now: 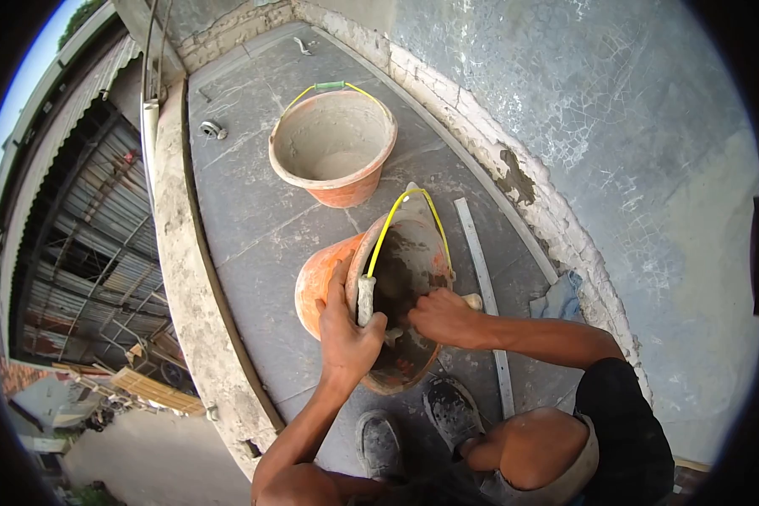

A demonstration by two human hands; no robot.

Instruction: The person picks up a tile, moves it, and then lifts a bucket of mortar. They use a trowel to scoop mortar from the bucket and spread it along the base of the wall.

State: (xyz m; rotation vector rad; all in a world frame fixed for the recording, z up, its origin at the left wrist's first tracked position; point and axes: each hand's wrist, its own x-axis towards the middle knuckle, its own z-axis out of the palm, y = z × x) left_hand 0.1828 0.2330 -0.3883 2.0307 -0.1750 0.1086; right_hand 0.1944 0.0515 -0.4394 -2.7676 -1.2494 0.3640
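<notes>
On the ledge (253, 228), at the person's feet, a bucket (325, 282) lies tilted. Left hand (346, 333) grip clenched on its rim; right hand (441, 316) inside it, grasping a handle (474, 299). Looks nearly scraped out, with only dregs clinging. Second bucket (333, 143) stands upright beyond.

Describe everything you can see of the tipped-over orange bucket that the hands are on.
The tilted bucket is orange, plastic by its look, smeared with grey mortar inside and out. A thin yellow handle arches over its mouth. It lies tipped toward the person on the grey floor, by the shoes. The left hand grips its rim and the handle's pale grip; the right hand reaches into its mouth holding a wooden-handled tool.
</notes>
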